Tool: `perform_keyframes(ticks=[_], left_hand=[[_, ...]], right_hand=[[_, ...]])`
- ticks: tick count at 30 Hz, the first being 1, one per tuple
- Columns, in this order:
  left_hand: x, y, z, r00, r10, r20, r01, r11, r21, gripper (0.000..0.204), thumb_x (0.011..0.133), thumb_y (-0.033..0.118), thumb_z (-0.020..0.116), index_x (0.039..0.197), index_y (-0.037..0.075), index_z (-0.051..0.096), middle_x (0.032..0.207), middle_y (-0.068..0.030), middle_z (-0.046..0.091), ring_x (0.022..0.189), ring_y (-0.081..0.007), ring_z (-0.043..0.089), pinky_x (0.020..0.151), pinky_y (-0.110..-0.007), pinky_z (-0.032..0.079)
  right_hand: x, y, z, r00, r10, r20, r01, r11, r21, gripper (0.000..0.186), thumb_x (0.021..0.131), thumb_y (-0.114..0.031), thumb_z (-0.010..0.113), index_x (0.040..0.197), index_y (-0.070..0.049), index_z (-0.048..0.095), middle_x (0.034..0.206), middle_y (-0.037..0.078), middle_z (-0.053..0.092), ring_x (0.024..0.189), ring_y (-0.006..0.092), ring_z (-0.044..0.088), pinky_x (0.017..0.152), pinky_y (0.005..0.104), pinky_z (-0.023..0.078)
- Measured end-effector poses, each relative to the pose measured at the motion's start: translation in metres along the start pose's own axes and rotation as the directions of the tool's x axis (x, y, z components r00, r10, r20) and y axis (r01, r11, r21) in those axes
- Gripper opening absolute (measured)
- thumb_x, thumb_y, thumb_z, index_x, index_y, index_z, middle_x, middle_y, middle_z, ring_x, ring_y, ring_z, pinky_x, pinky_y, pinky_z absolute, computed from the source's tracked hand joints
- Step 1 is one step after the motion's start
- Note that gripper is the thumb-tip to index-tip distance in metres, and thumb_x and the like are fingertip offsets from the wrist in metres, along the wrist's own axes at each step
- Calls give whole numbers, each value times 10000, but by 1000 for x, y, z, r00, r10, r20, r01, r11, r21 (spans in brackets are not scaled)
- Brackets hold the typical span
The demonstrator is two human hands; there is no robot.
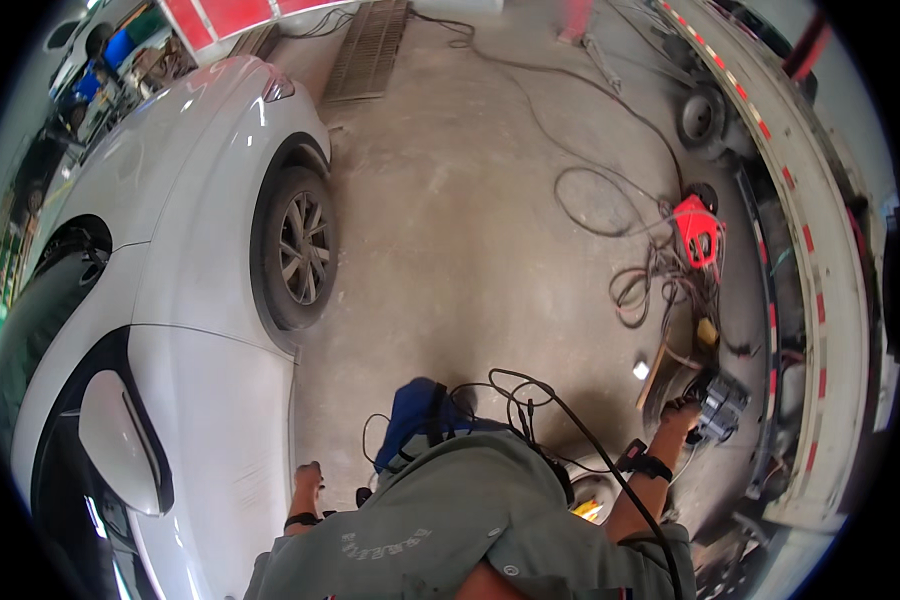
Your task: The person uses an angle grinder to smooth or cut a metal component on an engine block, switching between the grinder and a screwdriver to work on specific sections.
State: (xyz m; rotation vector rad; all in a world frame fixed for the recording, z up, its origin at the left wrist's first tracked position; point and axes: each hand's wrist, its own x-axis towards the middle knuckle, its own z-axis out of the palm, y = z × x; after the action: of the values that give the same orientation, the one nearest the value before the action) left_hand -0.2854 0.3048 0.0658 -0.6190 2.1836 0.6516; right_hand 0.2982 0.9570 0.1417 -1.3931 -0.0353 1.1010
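Observation:
My right hand [682, 414] grips a grey and black boxy device [722, 406] at the lower right, beside a dark round object on the floor. My left hand [309, 478] hangs empty beside the white car [185, 400], its fingers loosely bent and partly seen. A black cable [560, 402] loops across in front of my grey shirt and past my right arm.
The car's front wheel [295, 250] is ahead-left. A red wheeled machine [698, 230] with tangled hoses [630, 295] lies at right, beside a long pale truck bed [815, 290] with striped edging. A metal grate [362, 55] crosses the concrete floor [450, 230] at the back.

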Motion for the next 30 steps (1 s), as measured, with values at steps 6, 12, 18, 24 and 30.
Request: perform_keyframes(ticks=[6, 12, 18, 24, 30], left_hand=[[26, 128, 40, 999, -34, 30, 36, 998, -52, 387, 923, 231, 505, 1197, -32, 578, 1027, -180, 651, 893, -314, 665, 703, -462, 564], [124, 255, 45, 992, -98, 83, 110, 981, -157, 465, 903, 276, 524, 1228, -55, 551, 989, -230, 649, 835, -355, 669, 643, -508, 555], [198, 475, 21, 650, 681, 337, -652, 271, 709, 241, 908, 197, 524, 909, 19, 687, 932, -277, 678, 850, -436, 673, 765, -526, 531], [215, 708, -1, 421, 904, 78, -674, 254, 694, 271, 1014, 238, 514, 1141, 41, 650, 1023, -193, 684, 886, -293, 671, 718, -386, 524], [95, 906, -28, 845, 494, -203, -531, 820, -216, 390, 1021, 308, 513, 1278, 30, 607, 1068, -99, 697, 950, -205, 661, 771, -342, 518]], right_hand=[[-19, 23, 220, 961, -91, 263, 146, 969, -200, 114, 864, -126, 549, 759, -105, 511, 591, 14, 369, 479, 170, 391, 413, 286, 320], [-7, 61, 294, 984, -154, 90, 172, 953, -250, 115, 876, -127, 543, 766, -105, 518, 593, 5, 374, 477, 155, 386, 412, 279, 311], [-9, 99, 354, 984, -158, -76, 127, 941, -313, 117, 887, -127, 536, 772, -106, 525, 596, -5, 380, 474, 139, 381, 412, 271, 303], [2, 124, 478, 981, -183, -63, 148, 921, -361, 121, 898, -128, 530, 779, -107, 532, 598, -15, 386, 472, 124, 376, 412, 264, 295], [1, 164, 709, 988, -146, 41, 151, 916, -371, 126, 910, -128, 523, 786, -108, 539, 600, -24, 392, 469, 108, 370, 411, 256, 286]])
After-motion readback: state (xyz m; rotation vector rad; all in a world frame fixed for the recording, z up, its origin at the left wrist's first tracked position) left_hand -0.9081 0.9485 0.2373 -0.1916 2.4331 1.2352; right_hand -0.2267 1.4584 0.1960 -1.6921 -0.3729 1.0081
